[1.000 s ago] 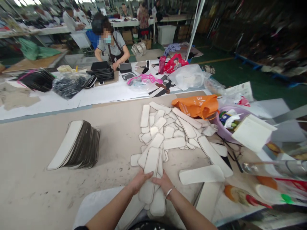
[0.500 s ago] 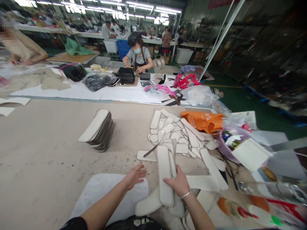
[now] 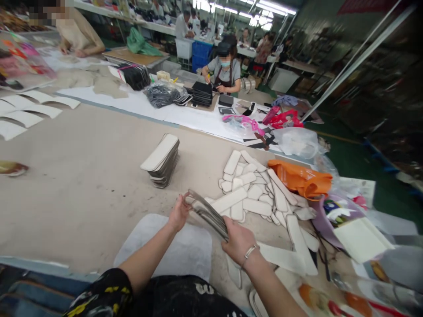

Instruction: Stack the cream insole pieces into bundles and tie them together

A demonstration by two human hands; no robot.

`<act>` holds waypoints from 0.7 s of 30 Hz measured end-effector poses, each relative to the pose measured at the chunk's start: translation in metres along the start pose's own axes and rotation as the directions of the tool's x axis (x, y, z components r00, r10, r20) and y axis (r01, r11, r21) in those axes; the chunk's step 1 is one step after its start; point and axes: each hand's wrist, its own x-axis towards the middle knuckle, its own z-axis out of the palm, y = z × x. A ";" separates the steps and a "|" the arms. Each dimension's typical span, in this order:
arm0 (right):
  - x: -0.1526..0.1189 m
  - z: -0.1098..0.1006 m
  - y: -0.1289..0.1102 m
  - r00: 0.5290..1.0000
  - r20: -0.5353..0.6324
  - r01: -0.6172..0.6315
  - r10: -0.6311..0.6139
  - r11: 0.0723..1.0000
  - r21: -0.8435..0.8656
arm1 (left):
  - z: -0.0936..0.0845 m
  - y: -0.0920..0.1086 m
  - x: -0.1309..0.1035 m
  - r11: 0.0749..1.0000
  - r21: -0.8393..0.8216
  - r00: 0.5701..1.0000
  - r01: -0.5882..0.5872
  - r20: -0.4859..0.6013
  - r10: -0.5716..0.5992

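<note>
A bundle of long white pieces with dark edges (image 3: 207, 213) is held on edge between my two hands, above the table. My right hand (image 3: 238, 237) wraps round its near right end. At the far left end, the fingers of my left hand (image 3: 179, 213) close on the bundle. Beyond my hands stands a neat stack of similar pieces (image 3: 161, 159), leaning slightly. To the right lies a loose pile of white pieces (image 3: 254, 204). A white rounded sheet (image 3: 165, 246) lies flat below my hands.
An orange bag (image 3: 300, 178) and a purple basin (image 3: 325, 220) sit at the right. Curved white pieces (image 3: 26, 110) lie at far left. Across the table (image 3: 82, 176), a masked person (image 3: 224, 72) works beside black stacked pieces (image 3: 202, 93).
The pieces near my right hand have been gathered and lifted into an edge-on bundle. My left hand, open before, now grips its far end. The view has turned left.
</note>
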 end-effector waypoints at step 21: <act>0.035 0.125 -0.021 0.980 0.192 0.041 -0.054 0.997 0.071 | -0.065 -0.019 0.010 0.704 0.705 0.996 -0.086 0.050 0.072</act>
